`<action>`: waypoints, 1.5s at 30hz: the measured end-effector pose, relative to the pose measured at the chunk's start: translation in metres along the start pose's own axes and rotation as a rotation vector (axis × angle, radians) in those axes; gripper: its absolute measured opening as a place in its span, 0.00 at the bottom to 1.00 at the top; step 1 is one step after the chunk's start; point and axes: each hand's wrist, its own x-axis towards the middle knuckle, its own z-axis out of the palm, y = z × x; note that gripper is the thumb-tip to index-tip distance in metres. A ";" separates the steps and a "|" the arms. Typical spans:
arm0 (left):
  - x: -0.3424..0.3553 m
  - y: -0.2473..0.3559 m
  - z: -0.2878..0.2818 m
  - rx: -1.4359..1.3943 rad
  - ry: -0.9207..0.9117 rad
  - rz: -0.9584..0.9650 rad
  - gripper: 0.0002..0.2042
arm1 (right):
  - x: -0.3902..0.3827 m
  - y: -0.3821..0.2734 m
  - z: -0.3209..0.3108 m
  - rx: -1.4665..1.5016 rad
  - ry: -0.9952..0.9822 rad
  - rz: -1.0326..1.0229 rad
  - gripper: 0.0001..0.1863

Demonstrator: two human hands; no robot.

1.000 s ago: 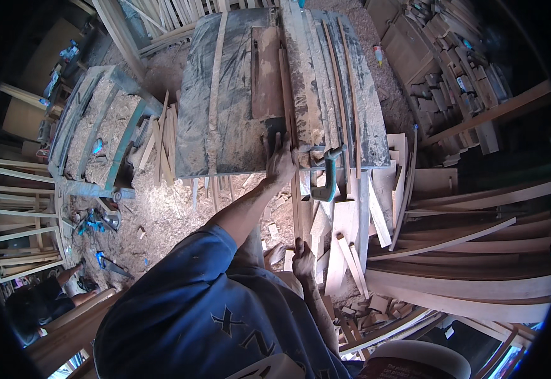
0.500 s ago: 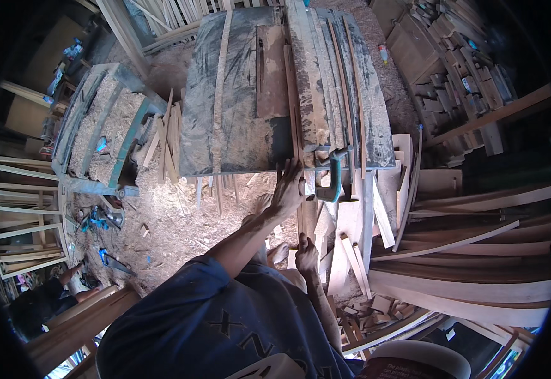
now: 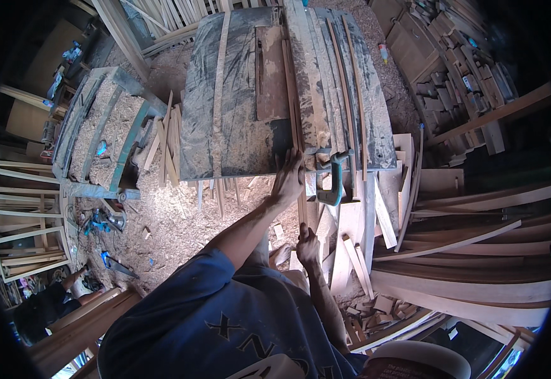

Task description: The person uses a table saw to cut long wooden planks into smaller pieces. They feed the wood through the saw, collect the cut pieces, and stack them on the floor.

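A long, narrow wooden strip (image 3: 294, 120) lies on the dusty saw table (image 3: 231, 126), along the left side of a straight fence board (image 3: 313, 82). Its near end sticks out past the table's front edge. My left hand (image 3: 288, 180) rests at that edge with fingers stretched forward against the strip. Closer to my body, my right hand (image 3: 308, 246) is closed around the strip's near end, thumb on top. A teal C-clamp (image 3: 335, 180) grips the fence at the table edge, just right of my left hand. Whether a blade stands in the table I cannot tell.
Two thin strips (image 3: 354, 82) lie right of the fence. Offcuts (image 3: 348, 240) lean below the table's right side, and curved boards (image 3: 471, 278) are stacked farther right. Shavings cover the floor (image 3: 187, 215). A second bench (image 3: 108, 126) stands left; another person (image 3: 42, 312) is at lower left.
Both hands have moved slightly forward toward the table, and the strip has slid a little farther along the fence with them. The clamp stays in place.
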 end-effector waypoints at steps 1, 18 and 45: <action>0.002 -0.001 0.000 0.021 -0.022 -0.012 0.25 | 0.001 -0.004 -0.002 0.000 -0.020 0.016 0.37; 0.043 -0.025 -0.004 -0.046 -0.038 -0.010 0.28 | 0.042 -0.018 0.008 -0.018 -0.015 -0.068 0.35; 0.085 -0.034 -0.033 0.163 -0.289 -0.038 0.31 | 0.072 -0.046 0.005 -0.040 -0.025 -0.033 0.35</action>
